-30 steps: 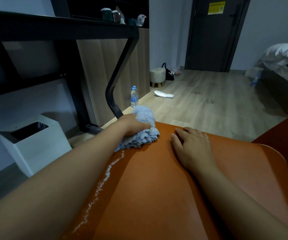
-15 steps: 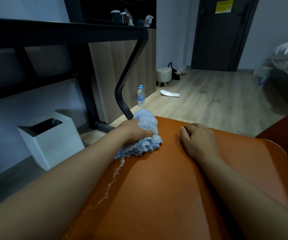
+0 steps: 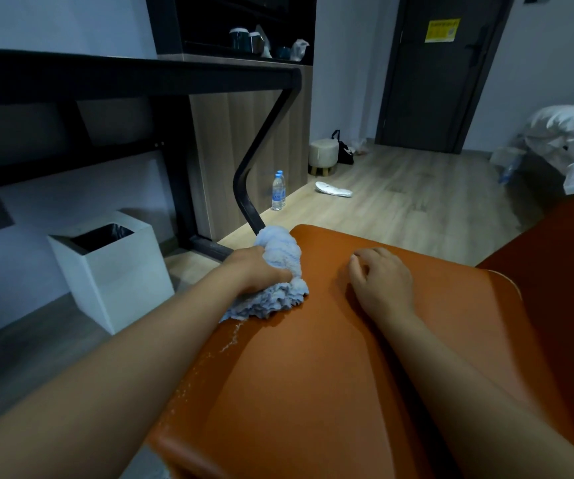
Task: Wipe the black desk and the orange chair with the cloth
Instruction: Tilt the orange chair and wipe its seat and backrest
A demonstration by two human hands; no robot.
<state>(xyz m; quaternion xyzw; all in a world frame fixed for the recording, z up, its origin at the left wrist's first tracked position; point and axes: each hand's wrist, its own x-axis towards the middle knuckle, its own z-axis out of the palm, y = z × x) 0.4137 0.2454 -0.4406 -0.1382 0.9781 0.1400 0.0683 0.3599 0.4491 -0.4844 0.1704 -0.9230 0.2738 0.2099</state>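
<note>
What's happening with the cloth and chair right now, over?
Left hand grips cloth on orange chair. Right hand rests flat on seat. Wet streak by near edge. Nothing blocking.

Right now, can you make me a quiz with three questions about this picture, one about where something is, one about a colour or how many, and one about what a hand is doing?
1. Where does the cloth lie?
A. in the white bin
B. on the orange chair, near its left edge
C. on the black desk

2. What colour are the caps of the water bottles on the floor?
A. red
B. green
C. blue

3. What is the right hand doing?
A. resting on the chair, holding nothing
B. gripping the cloth
C. lifting a bottle

Answers:
1 B: the blue cloth sits bunched on the orange chair seat under the left hand.
2 C: both caps show blue.
3 A: its loosely curled fingers lie on the seat, apart from the cloth.
</note>
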